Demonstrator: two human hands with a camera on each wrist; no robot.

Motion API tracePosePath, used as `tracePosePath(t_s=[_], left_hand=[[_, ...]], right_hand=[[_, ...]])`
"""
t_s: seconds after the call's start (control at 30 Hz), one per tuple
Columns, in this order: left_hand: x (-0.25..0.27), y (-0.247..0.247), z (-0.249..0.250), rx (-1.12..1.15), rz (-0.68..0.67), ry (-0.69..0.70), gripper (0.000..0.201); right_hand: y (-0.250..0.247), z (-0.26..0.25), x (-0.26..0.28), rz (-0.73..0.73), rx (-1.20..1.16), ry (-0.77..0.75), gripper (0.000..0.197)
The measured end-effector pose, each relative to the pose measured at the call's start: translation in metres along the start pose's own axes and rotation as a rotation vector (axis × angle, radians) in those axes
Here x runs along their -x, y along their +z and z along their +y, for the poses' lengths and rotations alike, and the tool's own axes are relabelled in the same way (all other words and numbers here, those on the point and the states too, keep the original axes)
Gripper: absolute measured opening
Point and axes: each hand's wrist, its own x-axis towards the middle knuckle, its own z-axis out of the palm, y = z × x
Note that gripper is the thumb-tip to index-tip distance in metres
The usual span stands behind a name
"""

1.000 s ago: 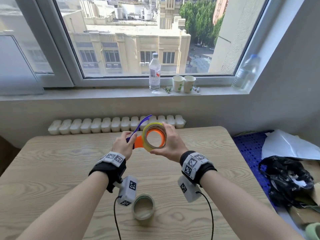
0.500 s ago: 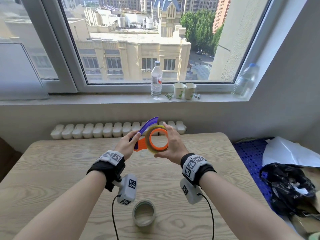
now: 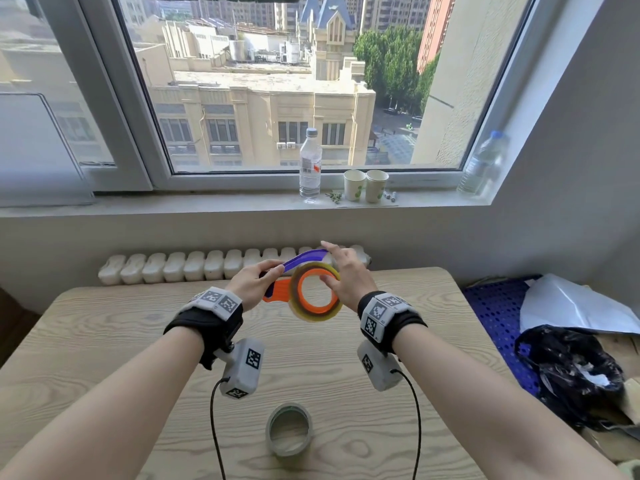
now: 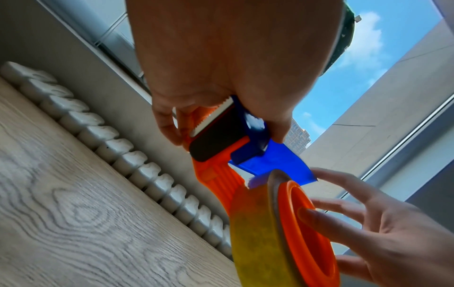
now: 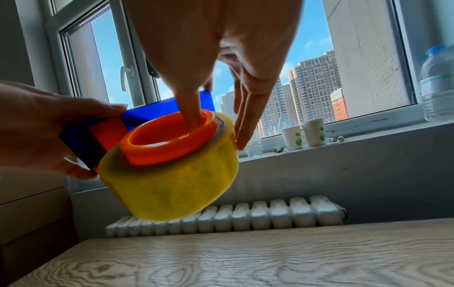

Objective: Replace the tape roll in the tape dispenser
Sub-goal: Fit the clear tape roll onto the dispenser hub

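A person's two bare arms reach forward over a pale wooden table, holding a tape dispenser in mid-air at the centre of the head view, below a wide window.

The left hand grips the dispenser's cutter end: fingers and thumb curl round the orange body and the blue guard, likely to steady the tool while the other hand works. In the left wrist view the serrated blade sits just under the palm.

A yellow tape roll sits on the dispenser's orange hub, at centre frame in the right wrist view. The right hand has its fingers spread and mostly straight. One finger dips inside the hub; the others lie along the roll's outer edge. This reads as pressing the roll to seat it or turn it, not a closed grip. Whether the roll is fully seated cannot be told.

A second roll, grey and thin, stands on the table at lower centre, well apart from both hands. It is probably the spent one.
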Motion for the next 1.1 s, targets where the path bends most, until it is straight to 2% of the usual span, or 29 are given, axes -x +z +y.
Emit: tracePosePath(t_s=[0.1, 0.23, 0.33, 0.37, 0.5, 0.6, 0.63, 0.7, 0.77, 0.83, 0.9, 1.0, 1.1], left_hand=[[-0.001, -0.005, -0.004, -0.051, -0.054, -0.001, 0.037], [0.0, -0.013, -0.001, -0.107, -0.057, 0.019, 0.029], [0.0, -0.015, 0.007, -0.083, -0.009, 0.038, 0.044], [-0.001, -0.015, 0.011, -0.017, 0.023, 0.049, 0.048], [-0.002, -0.02, 0.021, 0.449, 0.057, -0.083, 0.07], [-0.005, -0.025, 0.018, 0.651, 0.046, -0.157, 0.089], [-0.005, -0.025, 0.017, 0.673, 0.013, -0.187, 0.089], [0.001, -0.02, 0.019, 0.637, -0.076, -0.236, 0.058], [0.004, -0.012, 0.02, 0.589, -0.184, -0.276, 0.044], [0.006, -0.007, 0.024, 0.581, -0.217, -0.249, 0.039], [0.004, -0.003, 0.029, 0.667, -0.187, -0.212, 0.035], [0.004, 0.0, 0.037, 0.758, -0.179, -0.205, 0.042], [0.003, 0.001, 0.039, 0.869, -0.202, -0.199, 0.043]], right_hand=[[0.002, 0.0, 0.0, -0.015, 0.01, 0.022, 0.046], [0.005, -0.002, 0.0, 0.041, -0.005, 0.019, 0.031], [0.006, -0.004, -0.002, 0.085, -0.064, 0.039, 0.027], [0.007, -0.003, -0.003, 0.1, -0.098, 0.048, 0.027], [0.009, -0.003, -0.005, 0.129, -0.238, 0.118, 0.028], [0.01, -0.007, -0.003, 0.142, -0.378, 0.169, 0.026], [0.011, -0.008, -0.004, 0.147, -0.428, 0.196, 0.023], [0.015, -0.013, -0.004, 0.135, -0.556, 0.259, 0.017], [0.019, -0.014, -0.011, 0.119, -0.644, 0.308, 0.019], [0.02, -0.014, -0.017, 0.094, -0.645, 0.307, 0.017], [0.021, -0.016, -0.02, 0.063, -0.64, 0.313, 0.012], [0.029, -0.008, -0.027, -0.002, -0.653, 0.324, 0.01], [0.017, -0.024, -0.016, -0.031, -0.718, 0.337, 0.01]])
